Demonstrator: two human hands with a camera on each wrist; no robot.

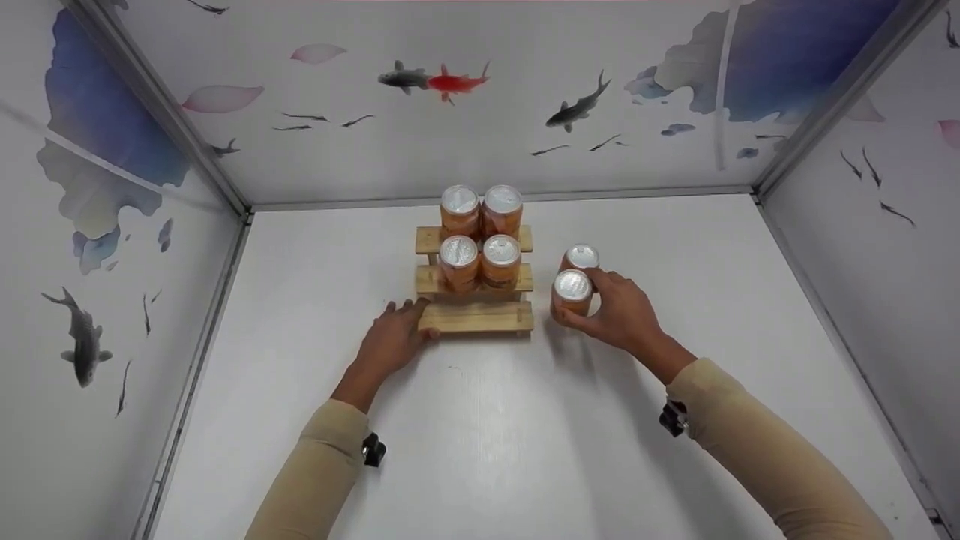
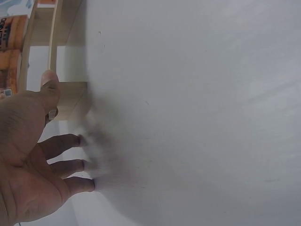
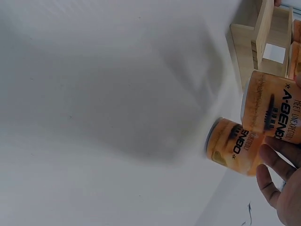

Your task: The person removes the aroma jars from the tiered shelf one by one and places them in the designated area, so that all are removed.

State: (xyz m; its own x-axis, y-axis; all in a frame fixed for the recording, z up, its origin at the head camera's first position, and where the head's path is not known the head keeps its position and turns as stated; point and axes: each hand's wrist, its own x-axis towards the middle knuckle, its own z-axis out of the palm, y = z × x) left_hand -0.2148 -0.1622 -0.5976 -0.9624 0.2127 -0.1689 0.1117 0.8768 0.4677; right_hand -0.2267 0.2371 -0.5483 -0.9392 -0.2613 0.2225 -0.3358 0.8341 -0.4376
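While the left hand (image 1: pixel 391 336) pinches the near left end of the wooden stand (image 1: pixel 476 318), the right hand (image 1: pixel 628 311) holds an orange can (image 1: pixel 571 298) to its right; a careless swing might topple the far can (image 1: pixel 581 256).

Four cans (image 1: pixel 466 256) on rack (image 1: pixel 476 318); two cans (image 1: pixel 574 279) right.

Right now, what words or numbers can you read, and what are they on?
"A-BENBO": on the can in the right hand.
"MEET UNEXPECTED", ending unclear: same can.
"ENBO", start hidden: on the other can.
Labels of cans on the wooden rack, smaller print: too blurred or cut off.
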